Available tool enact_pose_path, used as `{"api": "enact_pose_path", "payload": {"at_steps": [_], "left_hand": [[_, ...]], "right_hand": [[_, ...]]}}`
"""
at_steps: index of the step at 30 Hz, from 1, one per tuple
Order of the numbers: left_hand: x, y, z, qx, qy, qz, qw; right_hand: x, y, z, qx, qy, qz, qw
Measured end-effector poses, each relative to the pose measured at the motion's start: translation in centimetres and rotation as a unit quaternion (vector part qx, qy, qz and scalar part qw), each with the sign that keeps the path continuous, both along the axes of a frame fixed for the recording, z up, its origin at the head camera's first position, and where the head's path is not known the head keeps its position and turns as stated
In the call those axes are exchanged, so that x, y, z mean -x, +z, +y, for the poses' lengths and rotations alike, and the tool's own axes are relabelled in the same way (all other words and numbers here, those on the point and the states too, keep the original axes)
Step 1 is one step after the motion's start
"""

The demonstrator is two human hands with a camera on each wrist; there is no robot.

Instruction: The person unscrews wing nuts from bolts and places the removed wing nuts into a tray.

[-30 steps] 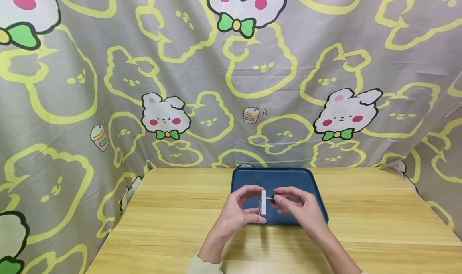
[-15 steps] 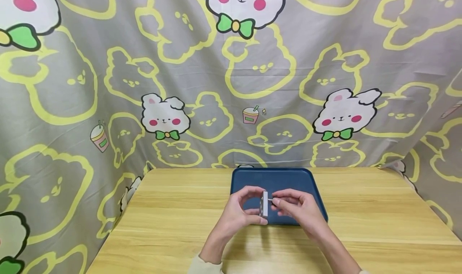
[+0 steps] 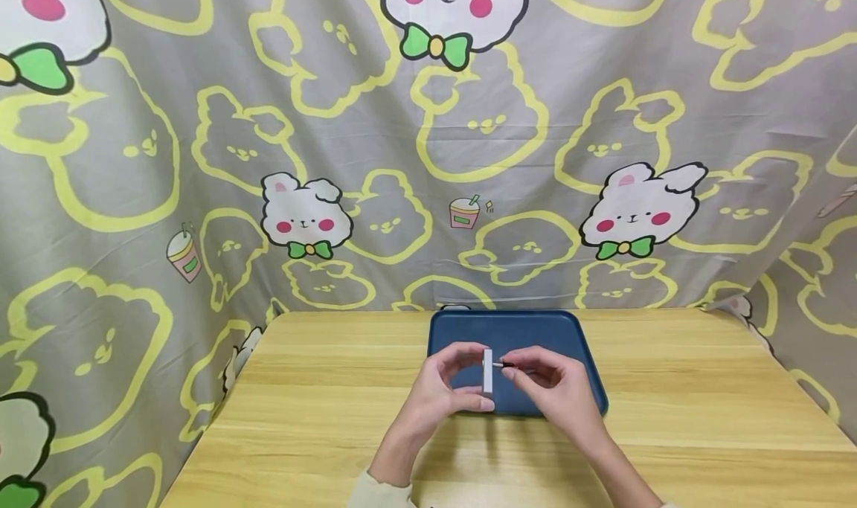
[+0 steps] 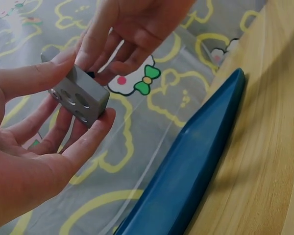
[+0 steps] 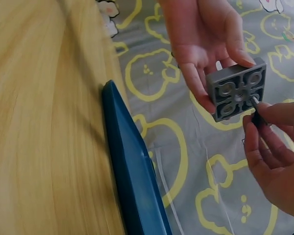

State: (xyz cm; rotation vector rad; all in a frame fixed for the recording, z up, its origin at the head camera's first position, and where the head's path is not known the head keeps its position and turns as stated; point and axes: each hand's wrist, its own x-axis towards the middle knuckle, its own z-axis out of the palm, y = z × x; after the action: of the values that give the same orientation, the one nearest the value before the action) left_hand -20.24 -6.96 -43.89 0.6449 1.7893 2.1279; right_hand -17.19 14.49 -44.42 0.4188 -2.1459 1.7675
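My left hand point(image 3: 438, 389) grips a small grey square block point(image 3: 487, 374) by its edges, thumb on one side and fingers on the opposite one. In the left wrist view, round holes show on one broad face of the block point(image 4: 88, 85). Its other face, ribbed with recessed rings, appears in the right wrist view. My right hand point(image 3: 559, 389) pinches the black head of a screw point(image 3: 499, 364) between thumb and fingers. The screw's threaded metal shaft points at the block's ribbed face, its tip right at that face. Fingers partly cover the black head point(image 5: 256, 119).
Below and behind the hands, a dark blue tray point(image 3: 515, 329) lies on the wooden table point(image 3: 321, 389). A grey curtain point(image 3: 375, 143) with yellow outlines and white cartoon animals hangs around the table's back and sides.
My right fingers have shifted around the screw's head, which they cover differently now. The block has tilted slightly and moved up a little. Both hands stay over the tray's near part.
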Motion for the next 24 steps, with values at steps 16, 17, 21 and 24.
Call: {"api": "enact_pose_path", "payload": {"at_steps": [16, 17, 21, 24], "left_hand": [[0.3, -0.2, -0.4, -0.031, -0.019, -0.023, 0.9991], [0.3, -0.2, -0.5, -0.030, -0.019, -0.023, 0.9991], [0.4, -0.1, -0.5, -0.030, -0.021, -0.028, 0.9989], [0.4, -0.1, -0.6, -0.032, -0.020, -0.027, 0.9989]], "right_hand": [[0.8, -0.6, -0.3, -0.038, 0.027, 0.272, 0.961], [0.9, -0.7, -0.3, -0.044, 0.021, 0.283, 0.958], [1.1, -0.8, -0.4, -0.060, 0.002, 0.315, 0.947], [1.2, -0.7, -0.4, -0.062, 0.003, 0.314, 0.947]]}}
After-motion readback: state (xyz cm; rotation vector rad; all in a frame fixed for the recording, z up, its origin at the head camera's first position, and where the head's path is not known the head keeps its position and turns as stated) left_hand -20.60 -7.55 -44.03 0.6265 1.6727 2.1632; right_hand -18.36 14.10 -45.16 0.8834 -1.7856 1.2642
